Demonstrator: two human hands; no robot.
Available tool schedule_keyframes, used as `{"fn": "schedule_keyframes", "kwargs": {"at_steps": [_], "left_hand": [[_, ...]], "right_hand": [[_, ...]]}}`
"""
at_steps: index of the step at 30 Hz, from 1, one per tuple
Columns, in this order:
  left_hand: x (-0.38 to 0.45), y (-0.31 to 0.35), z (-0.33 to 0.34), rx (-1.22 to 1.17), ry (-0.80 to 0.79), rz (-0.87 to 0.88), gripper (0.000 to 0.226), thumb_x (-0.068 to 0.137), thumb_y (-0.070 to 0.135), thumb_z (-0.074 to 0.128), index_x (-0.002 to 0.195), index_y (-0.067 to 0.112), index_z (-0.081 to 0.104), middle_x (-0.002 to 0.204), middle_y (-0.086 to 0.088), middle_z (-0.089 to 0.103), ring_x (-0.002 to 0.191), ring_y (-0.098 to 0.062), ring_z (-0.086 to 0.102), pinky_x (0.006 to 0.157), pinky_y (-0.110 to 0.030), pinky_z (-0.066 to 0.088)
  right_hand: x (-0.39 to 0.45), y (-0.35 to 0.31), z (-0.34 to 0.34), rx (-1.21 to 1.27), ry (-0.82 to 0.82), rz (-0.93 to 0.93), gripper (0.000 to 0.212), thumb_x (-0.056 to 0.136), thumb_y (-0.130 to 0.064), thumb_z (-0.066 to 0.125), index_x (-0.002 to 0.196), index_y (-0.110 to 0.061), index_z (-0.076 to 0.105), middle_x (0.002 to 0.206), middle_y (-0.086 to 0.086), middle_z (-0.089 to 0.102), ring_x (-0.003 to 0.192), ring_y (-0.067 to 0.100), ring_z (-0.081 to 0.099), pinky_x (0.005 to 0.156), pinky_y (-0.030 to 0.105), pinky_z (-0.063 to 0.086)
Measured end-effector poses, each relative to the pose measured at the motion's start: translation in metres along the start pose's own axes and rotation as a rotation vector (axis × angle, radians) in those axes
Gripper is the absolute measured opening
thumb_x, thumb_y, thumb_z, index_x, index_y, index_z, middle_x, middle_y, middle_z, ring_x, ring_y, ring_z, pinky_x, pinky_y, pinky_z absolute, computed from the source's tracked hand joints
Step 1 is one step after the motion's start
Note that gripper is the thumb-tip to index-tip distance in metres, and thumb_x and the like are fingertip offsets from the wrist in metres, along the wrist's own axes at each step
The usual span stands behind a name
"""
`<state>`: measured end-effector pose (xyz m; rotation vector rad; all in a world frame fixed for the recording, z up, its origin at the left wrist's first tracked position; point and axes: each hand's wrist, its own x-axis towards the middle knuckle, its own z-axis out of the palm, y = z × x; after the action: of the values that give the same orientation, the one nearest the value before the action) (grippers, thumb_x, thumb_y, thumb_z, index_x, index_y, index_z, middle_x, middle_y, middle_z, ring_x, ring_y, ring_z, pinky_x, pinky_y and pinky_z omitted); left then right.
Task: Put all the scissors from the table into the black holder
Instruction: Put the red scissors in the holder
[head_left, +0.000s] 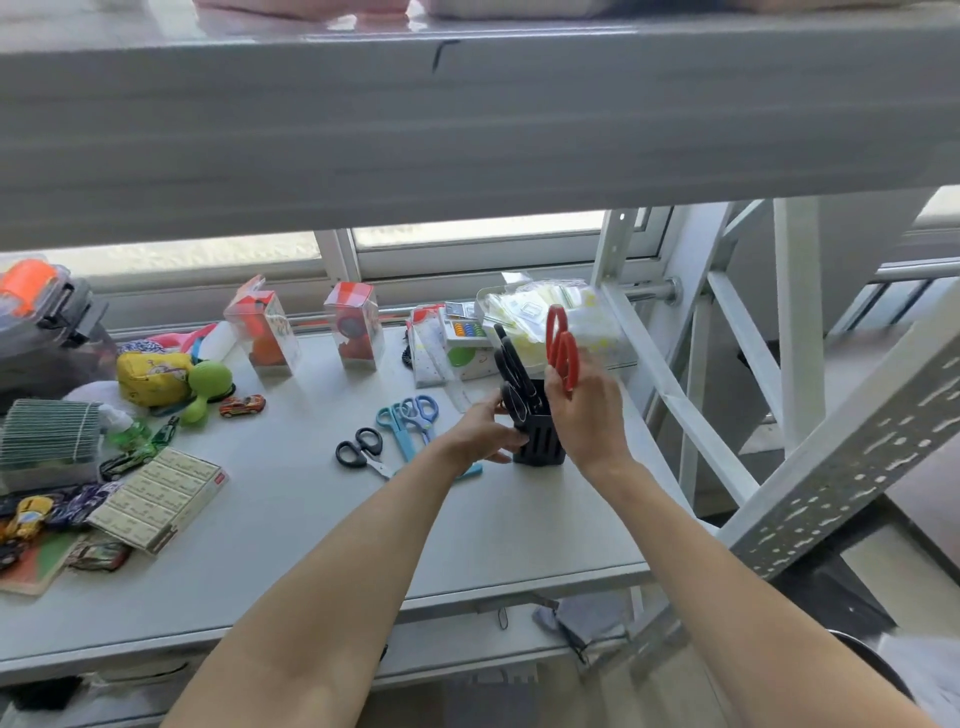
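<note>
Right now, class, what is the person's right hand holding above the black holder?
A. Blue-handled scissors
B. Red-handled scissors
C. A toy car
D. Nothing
B: the right hand grips the red-handled scissors, handles up, just above the black holder, which the left hand steadies.

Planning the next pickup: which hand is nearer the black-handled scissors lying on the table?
Left. The left hand rests against the black holder, just right of the black-handled scissors. The right hand is beyond the holder, raised, gripping red scissors.
</note>
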<state>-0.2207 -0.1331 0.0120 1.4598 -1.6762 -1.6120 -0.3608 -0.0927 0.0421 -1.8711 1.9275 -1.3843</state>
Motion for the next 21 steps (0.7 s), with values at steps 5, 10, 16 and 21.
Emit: {"fn": "schedule_keyframes", "kwargs": {"at_steps": [5,10,16,21], "left_hand": [[0.004,-0.002,-0.001,-0.012,-0.002,0.009,0.044,0.085,-0.003,0.065,0.125,0.010,0.053,0.118,-0.009,0.062,0.082,-0.018,0.066,0.071,-0.027,0.057],[0.008,-0.003,-0.001,-0.016,-0.001,0.020,0.044,0.083,-0.002,0.067,0.125,0.007,0.056,0.122,-0.014,0.063,0.087,-0.021,0.067,0.070,-0.025,0.058],[0.011,-0.006,-0.001,-0.033,0.003,0.034,0.047,0.083,0.000,0.068,0.127,0.009,0.056,0.123,-0.013,0.063,0.087,-0.019,0.068,0.066,-0.021,0.058],[0.009,-0.008,0.000,-0.037,-0.001,0.043,0.050,0.084,0.000,0.068,0.130,0.010,0.053,0.127,-0.012,0.060,0.088,-0.020,0.068,0.065,-0.021,0.058]], "right_hand": [[-0.002,-0.001,0.012,-0.186,-0.135,0.023,0.023,0.098,-0.022,0.048,0.109,-0.006,0.060,0.101,0.015,0.062,0.086,0.036,0.063,0.070,0.039,0.048],[-0.004,-0.003,0.013,-0.227,-0.182,0.038,0.030,0.097,-0.025,0.045,0.119,-0.010,0.058,0.107,0.011,0.063,0.086,0.033,0.064,0.069,0.035,0.046],[-0.007,-0.004,0.011,-0.233,-0.226,0.036,0.035,0.092,-0.027,0.048,0.122,-0.013,0.057,0.105,0.008,0.067,0.093,0.027,0.060,0.075,0.035,0.048],[-0.013,0.001,0.009,-0.224,-0.273,0.043,0.040,0.093,-0.030,0.046,0.128,-0.014,0.055,0.113,0.008,0.066,0.105,0.026,0.056,0.085,0.036,0.047]]}}
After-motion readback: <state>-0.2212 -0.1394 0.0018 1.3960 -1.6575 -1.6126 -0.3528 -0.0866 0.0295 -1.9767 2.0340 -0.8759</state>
